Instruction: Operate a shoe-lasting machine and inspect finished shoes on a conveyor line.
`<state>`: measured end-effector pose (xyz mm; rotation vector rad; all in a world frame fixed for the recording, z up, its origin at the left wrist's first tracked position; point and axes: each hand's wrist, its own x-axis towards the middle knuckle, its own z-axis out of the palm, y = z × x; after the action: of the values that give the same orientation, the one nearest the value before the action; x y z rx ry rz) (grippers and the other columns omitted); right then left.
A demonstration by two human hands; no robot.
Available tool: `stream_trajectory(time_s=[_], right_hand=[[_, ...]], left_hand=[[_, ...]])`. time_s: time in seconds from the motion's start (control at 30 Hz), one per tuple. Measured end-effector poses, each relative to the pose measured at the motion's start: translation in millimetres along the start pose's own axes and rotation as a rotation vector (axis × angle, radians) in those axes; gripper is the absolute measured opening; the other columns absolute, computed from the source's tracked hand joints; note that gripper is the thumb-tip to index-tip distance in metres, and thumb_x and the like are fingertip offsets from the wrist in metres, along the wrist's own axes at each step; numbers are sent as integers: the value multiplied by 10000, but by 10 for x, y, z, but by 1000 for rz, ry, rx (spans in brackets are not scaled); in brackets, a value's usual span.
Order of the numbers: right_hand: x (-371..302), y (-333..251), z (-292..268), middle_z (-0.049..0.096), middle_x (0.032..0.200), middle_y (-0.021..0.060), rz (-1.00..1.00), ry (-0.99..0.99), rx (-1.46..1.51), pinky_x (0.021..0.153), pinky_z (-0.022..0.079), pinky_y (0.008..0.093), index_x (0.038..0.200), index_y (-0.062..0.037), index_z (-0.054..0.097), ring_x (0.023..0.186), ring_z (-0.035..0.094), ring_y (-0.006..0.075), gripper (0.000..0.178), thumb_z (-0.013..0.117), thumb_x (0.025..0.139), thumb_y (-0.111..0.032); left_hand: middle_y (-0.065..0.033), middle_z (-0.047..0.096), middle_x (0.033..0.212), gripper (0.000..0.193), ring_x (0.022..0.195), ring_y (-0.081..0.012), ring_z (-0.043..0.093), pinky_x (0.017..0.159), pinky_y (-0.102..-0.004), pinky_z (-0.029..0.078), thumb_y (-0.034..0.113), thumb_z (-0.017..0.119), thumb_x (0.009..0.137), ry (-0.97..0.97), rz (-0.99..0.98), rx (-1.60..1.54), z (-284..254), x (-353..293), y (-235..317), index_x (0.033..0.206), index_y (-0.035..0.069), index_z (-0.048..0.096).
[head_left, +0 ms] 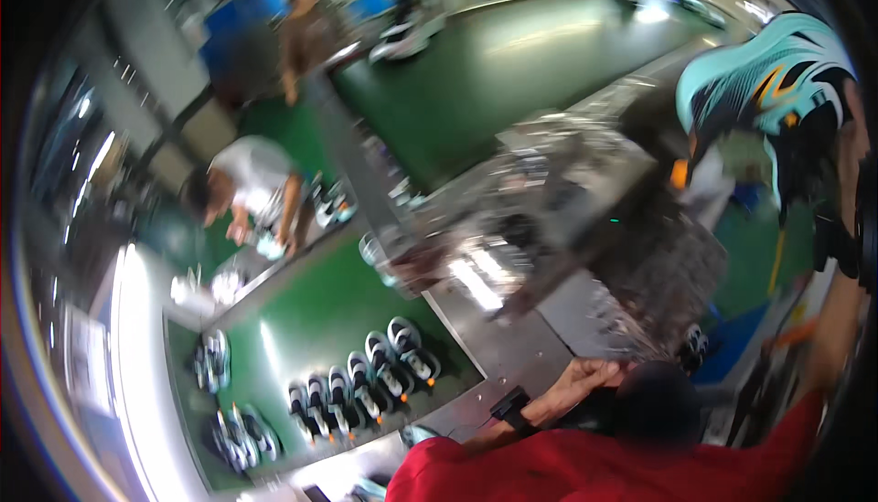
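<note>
My right hand (852, 132) is raised at the far right edge and grips a turquoise and black sneaker (777, 77) with orange marks. The shoe's front points left. Part of this hand is cut off by the dark rim of the picture. A black band is on its wrist. My left hand (583, 381), with a black wristband (512, 406), is low in front of my red shirt. Its fingers are curled together at the tips, and what they hold, if anything, does not show. A dark round shape (654, 406) is right beside it, too blurred to name.
A foil-covered machine (558, 200) stands ahead, blurred. At the left, a green conveyor belt (320, 337) carries several sneakers (361, 379) in rows. Another green belt (512, 63) runs at the back. One person (256, 182) in white works across the belt; another (306, 31) stands farther back.
</note>
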<state>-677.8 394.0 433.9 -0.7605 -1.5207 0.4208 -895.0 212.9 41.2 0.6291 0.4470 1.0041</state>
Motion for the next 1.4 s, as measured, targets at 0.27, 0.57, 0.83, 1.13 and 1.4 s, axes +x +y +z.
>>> stream_trajectory(time_s=[0.27, 0.57, 0.83, 1.13, 1.4], right_hand=[[-1857, -248, -1583, 592, 1145, 112, 435, 70, -612, 854, 484, 327, 1156, -61, 620, 986, 600, 168, 282, 627, 886, -141], [-4589, -445, -3257, 644, 1131, 58, 568, 676, 201, 761, 542, 297, 1411, -80, 437, 931, 634, 145, 582, 578, 933, -380], [-5990, -1058, -4232, 632, 1093, 49, 560, 1391, -121, 869, 482, 260, 1235, -45, 602, 965, 582, 123, 592, 770, 668, -73], [-6881, -1784, -5005, 627, 1130, 59, 444, 1661, -653, 884, 482, 274, 1277, -8, 555, 983, 606, 131, 613, 767, 723, -164], [-7105, -2065, -5132, 621, 1148, 81, 547, 1836, -929, 940, 451, 286, 1289, 17, 538, 1013, 590, 152, 601, 677, 714, -92]], left_hand=[[-140, 430, 1470, 818, 1352, -315, 417, 1118, -469, 340, 669, 403, 928, -689, -189, -391, 1694, 818, -232, 1482, 72, 328], [-123, 584, 1268, 464, 1122, -271, 599, 953, -404, 480, 313, 461, 993, -463, -502, -45, 3130, 798, -2032, 1346, 12, 455], [-108, 544, 1293, 666, 1112, -170, 539, 946, -287, 437, 265, 617, 953, -818, -470, 753, 4286, 397, -3678, 1474, -34, 329], [-153, 644, 1076, 814, 980, -244, 600, 881, -353, 461, 410, 720, 847, -967, -300, 885, 5316, 1531, -6153, 1350, -139, 390], [-334, 491, 1304, 732, 1121, -460, 565, 940, -489, 479, 277, 710, 780, -754, 18, 1598, 6004, 1951, -7310, 1303, -101, 365]])
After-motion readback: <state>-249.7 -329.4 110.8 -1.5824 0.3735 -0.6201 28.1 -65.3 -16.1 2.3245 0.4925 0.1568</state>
